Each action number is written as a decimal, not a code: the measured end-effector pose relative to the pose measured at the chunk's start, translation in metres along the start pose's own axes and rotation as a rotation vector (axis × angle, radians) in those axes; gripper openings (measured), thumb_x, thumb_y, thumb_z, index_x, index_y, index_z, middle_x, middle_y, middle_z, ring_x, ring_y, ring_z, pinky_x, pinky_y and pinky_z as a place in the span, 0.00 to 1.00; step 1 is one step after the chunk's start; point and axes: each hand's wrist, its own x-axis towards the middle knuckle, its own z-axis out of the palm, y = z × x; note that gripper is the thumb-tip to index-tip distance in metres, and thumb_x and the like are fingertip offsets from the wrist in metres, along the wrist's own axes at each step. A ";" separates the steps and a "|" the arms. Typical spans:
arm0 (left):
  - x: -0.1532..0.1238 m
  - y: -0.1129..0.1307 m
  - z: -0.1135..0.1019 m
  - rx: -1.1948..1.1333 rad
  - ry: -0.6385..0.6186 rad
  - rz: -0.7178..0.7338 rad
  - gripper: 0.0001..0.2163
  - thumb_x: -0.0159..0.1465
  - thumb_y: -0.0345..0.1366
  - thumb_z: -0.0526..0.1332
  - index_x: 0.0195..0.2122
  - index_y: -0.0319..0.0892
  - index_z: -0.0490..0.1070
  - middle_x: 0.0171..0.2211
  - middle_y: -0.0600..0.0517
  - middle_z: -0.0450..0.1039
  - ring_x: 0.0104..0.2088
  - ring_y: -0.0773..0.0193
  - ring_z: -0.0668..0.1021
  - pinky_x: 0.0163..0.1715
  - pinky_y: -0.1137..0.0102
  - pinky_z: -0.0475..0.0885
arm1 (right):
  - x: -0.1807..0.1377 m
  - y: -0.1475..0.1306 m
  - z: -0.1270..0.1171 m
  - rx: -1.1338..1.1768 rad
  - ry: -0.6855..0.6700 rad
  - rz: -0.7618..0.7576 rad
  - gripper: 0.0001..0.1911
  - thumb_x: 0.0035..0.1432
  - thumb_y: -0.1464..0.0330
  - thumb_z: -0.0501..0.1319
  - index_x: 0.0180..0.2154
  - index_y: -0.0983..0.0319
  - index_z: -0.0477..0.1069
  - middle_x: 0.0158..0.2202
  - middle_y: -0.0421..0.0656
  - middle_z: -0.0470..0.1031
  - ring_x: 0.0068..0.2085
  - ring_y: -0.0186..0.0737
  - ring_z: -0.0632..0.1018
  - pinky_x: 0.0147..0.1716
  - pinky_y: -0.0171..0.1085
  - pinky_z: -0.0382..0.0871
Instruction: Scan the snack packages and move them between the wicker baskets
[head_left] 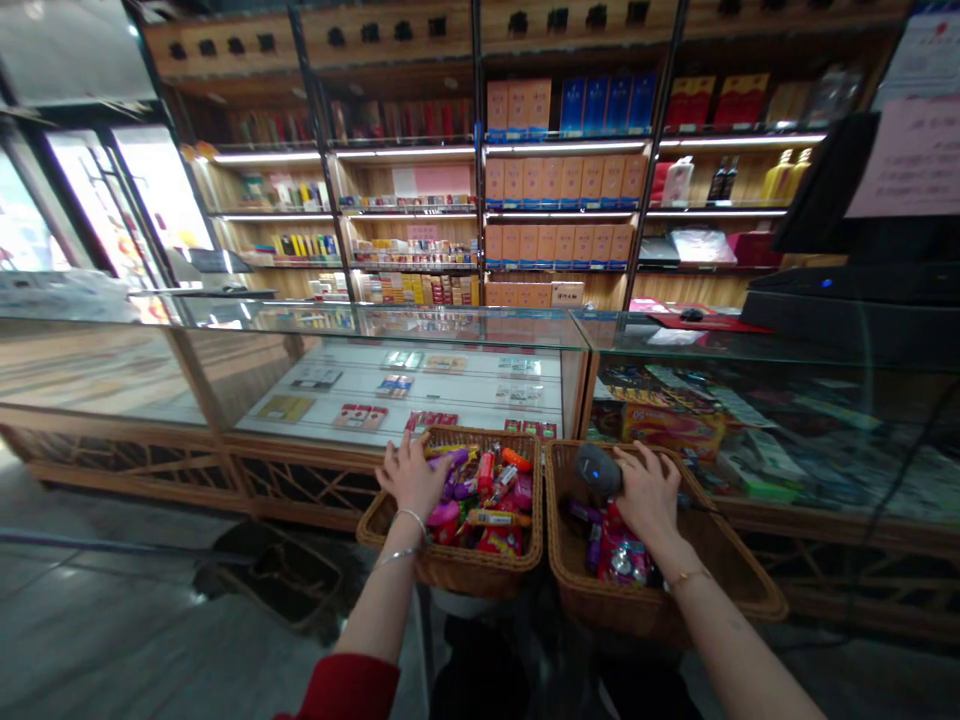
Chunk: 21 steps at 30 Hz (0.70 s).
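Two wicker baskets stand side by side in front of me. The left wicker basket [480, 578] is heaped with colourful wrapped sweets [487, 518]. My left hand [414, 480] is over its left side, fingers apart, the thumb close to a purple packet [453, 461]; whether they touch I cannot tell. My right hand [648, 495] is closed around a dark barcode scanner [598, 470] with a small blue light, above the right wicker basket [622, 605]. Beneath the scanner lie a few purple and red shiny packets [621, 550] in that basket.
Just beyond the baskets runs a glass display counter [420, 330] with small packs inside. A dark monitor [825, 190] stands at the right, and a cable [889, 490] hangs below it. A long-handled dustpan [281, 575] rests on the floor at left. Stocked shelves [480, 150] line the back wall.
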 end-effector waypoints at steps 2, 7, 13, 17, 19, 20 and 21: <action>-0.002 -0.002 0.003 0.013 0.015 -0.001 0.27 0.60 0.48 0.60 0.60 0.48 0.65 0.69 0.44 0.55 0.69 0.42 0.52 0.62 0.37 0.50 | 0.000 0.000 0.000 -0.001 -0.004 0.000 0.18 0.48 0.77 0.54 0.38 0.59 0.76 0.51 0.42 0.79 0.61 0.48 0.64 0.58 0.51 0.47; -0.010 0.006 0.011 0.021 0.000 0.026 0.26 0.61 0.47 0.59 0.61 0.48 0.64 0.69 0.46 0.56 0.69 0.43 0.53 0.63 0.39 0.51 | -0.001 0.003 0.002 0.000 -0.012 -0.006 0.18 0.49 0.77 0.54 0.39 0.58 0.76 0.51 0.42 0.79 0.61 0.47 0.64 0.58 0.52 0.46; -0.015 0.023 0.017 0.018 -0.008 0.078 0.26 0.61 0.46 0.59 0.60 0.48 0.65 0.68 0.47 0.56 0.69 0.43 0.53 0.64 0.40 0.51 | 0.000 0.010 -0.002 -0.001 -0.018 0.003 0.18 0.48 0.77 0.55 0.39 0.59 0.76 0.51 0.42 0.79 0.61 0.48 0.63 0.58 0.51 0.46; -0.019 0.041 0.023 -0.003 -0.031 0.142 0.26 0.61 0.47 0.59 0.60 0.47 0.66 0.69 0.47 0.56 0.69 0.44 0.53 0.64 0.40 0.51 | 0.001 0.016 -0.005 0.000 -0.002 0.028 0.17 0.51 0.76 0.55 0.40 0.60 0.76 0.51 0.43 0.79 0.61 0.48 0.64 0.58 0.50 0.46; -0.022 0.052 0.025 -0.007 -0.047 0.176 0.25 0.61 0.47 0.59 0.60 0.47 0.66 0.69 0.48 0.56 0.69 0.44 0.52 0.65 0.41 0.50 | 0.000 0.020 -0.005 -0.005 0.003 0.040 0.17 0.51 0.76 0.55 0.40 0.60 0.76 0.51 0.43 0.79 0.61 0.47 0.64 0.58 0.50 0.46; -0.025 0.059 0.026 -0.006 -0.054 0.194 0.25 0.61 0.47 0.59 0.60 0.47 0.66 0.69 0.47 0.56 0.69 0.45 0.52 0.65 0.42 0.50 | 0.000 0.023 -0.005 -0.011 0.003 0.048 0.16 0.51 0.76 0.55 0.40 0.60 0.76 0.51 0.44 0.79 0.61 0.47 0.64 0.58 0.50 0.46; -0.027 0.065 0.028 -0.006 -0.064 0.214 0.25 0.61 0.46 0.59 0.60 0.47 0.66 0.69 0.47 0.56 0.70 0.45 0.51 0.65 0.42 0.50 | 0.000 0.026 -0.005 -0.018 0.002 0.055 0.16 0.51 0.76 0.55 0.40 0.60 0.76 0.50 0.44 0.79 0.61 0.47 0.64 0.58 0.50 0.46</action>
